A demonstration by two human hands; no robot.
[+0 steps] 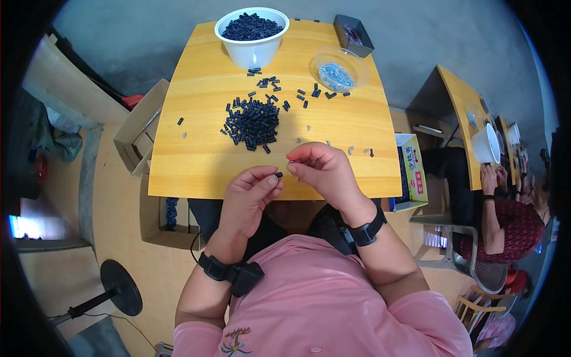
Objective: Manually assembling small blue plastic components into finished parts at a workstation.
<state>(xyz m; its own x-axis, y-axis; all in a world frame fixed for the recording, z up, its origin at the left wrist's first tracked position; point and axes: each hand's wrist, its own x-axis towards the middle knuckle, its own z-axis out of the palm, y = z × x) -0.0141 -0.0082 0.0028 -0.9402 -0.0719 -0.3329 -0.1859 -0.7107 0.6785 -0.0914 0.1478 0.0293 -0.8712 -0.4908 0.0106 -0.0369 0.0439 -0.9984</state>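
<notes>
1. Grey floor surrounds our small yellow table (196,172), and we sit at its near edge, so the work falls straight under our eyes.
2. Off the table's left edge an open carton (140,128) stands on the floor, within reach of a dropped arm.
3. At the far edge, left of middle, a white bowl (251,44) is heaped with small dark pieces; it looks like the bulk supply.
4. Near the table's middle lies a loose pile (253,122) of the same pieces, with strays scattered toward the far edge; spread flat like this, single ones are easy to pick.
5. Our left hand (247,199) is just past the near edge, thumb and forefinger closed on one piece (279,175): small, black, stubby, its end poking out toward the other hand. Finer detail is too small to tell.
6. Our right hand (324,172) is just beside it, fingertips pinched together close to that piece; whether they hold anything we cannot tell. Both hands are raised off the wood, seemingly for close fitting work.
7. A few tiny silvery bits (351,149) lie on the table beyond the right hand.
8. Toward the far right corner a clear dish (338,68) holds more of them, with a dark tray (353,34) at the corner itself.
9. Beyond the right edge another person (505,220) sits at a second table.
</notes>
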